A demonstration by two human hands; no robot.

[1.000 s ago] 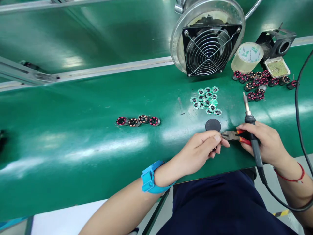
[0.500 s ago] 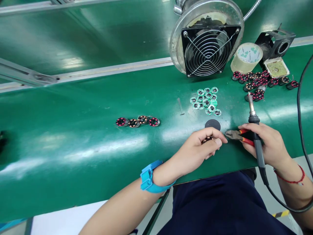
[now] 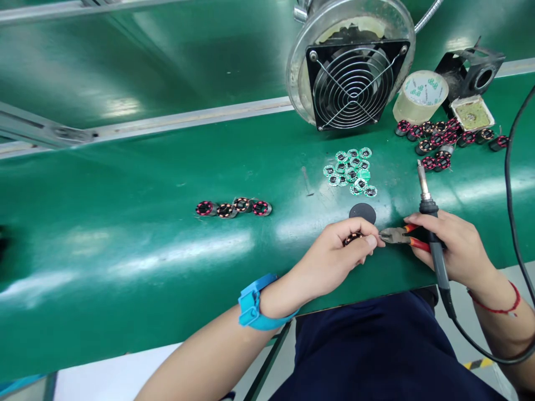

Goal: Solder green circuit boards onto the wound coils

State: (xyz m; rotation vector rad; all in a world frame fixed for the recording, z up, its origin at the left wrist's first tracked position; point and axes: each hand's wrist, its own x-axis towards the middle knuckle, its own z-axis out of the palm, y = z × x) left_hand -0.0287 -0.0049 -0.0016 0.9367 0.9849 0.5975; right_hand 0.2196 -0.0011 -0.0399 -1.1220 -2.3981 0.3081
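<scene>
Blue-banded left hand (image 3: pixel 334 259) curled around coil (image 3: pixel 353 238)

Bare forearms (image 3: pixel 200 356), a bright blue antistatic wrist strap (image 3: pixel 252 303) on the left wrist, a thin red cord bracelet (image 3: pixel 497 308) on the right, navy clothing (image 3: pixel 368 356) at lower centre.

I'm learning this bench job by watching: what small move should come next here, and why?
Probably bring the red-handled pliers in the right hand onto the small coil pinched in the left hand. Their tips already sit just beside the left fingertips, while the soldering iron points away from the coil.
</scene>
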